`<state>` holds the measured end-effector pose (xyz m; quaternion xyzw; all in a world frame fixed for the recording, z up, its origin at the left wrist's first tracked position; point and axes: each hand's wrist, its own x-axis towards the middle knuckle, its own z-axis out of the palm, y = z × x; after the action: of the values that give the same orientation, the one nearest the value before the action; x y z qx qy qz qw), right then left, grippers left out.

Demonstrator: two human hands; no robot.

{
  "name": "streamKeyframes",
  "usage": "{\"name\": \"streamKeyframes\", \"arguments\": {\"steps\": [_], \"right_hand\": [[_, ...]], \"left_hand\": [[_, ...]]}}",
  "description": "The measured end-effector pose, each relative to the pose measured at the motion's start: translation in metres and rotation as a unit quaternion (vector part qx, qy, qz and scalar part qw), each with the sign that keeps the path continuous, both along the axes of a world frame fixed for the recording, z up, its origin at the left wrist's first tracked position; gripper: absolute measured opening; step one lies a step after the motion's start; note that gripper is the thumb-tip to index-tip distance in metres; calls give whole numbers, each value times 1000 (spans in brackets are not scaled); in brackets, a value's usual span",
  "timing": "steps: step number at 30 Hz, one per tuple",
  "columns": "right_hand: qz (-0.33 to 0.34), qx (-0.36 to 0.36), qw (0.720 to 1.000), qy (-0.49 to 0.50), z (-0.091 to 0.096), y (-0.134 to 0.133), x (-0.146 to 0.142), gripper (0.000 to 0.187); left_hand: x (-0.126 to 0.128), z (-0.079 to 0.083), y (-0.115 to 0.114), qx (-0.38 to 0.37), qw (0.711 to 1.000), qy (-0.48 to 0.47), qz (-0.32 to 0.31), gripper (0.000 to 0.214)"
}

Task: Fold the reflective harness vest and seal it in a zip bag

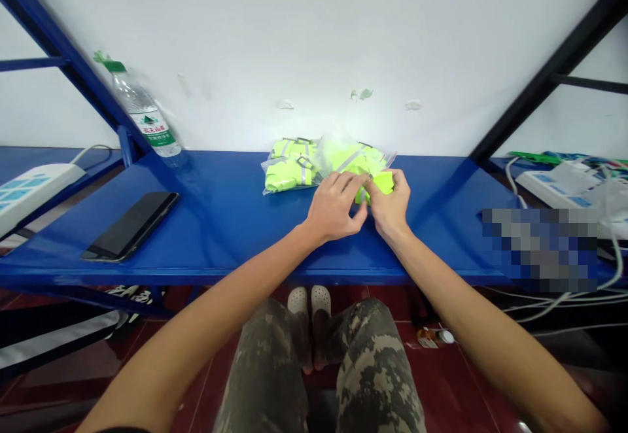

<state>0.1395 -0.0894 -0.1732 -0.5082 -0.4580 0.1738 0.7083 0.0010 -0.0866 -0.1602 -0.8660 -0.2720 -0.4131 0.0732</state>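
Observation:
My left hand [338, 206] and my right hand [391, 205] meet over the blue table [235, 224]. Between them is a folded neon-yellow reflective strap [384, 182] with a grey stripe, partly hidden by my fingers. The right fingers wrap round its far side, while the left fingers press on it from the left. Just behind lies a clear plastic bag [336, 147] with more of the yellow strap material in it or under it; I cannot tell which. To the left, bagged yellow straps [289, 173] with dark buckles lie on the table.
A water bottle [150, 119] leans by the wall at the back left. A black phone [132, 224] lies near the left front edge. Power strips [36, 188] and cables flank the table, and a pixelated patch covers something at right.

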Motion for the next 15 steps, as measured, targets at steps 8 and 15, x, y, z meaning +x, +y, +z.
{"name": "streamKeyframes", "arguments": {"steps": [8,15], "right_hand": [[99,-91,986,102,-1,0,-6,41],[129,-73,989,-1,-6,3,1,41]], "left_hand": [[3,-8,5,-111,993,-38,-5,40],[0,-13,14,-143,983,-111,4,38]]}}
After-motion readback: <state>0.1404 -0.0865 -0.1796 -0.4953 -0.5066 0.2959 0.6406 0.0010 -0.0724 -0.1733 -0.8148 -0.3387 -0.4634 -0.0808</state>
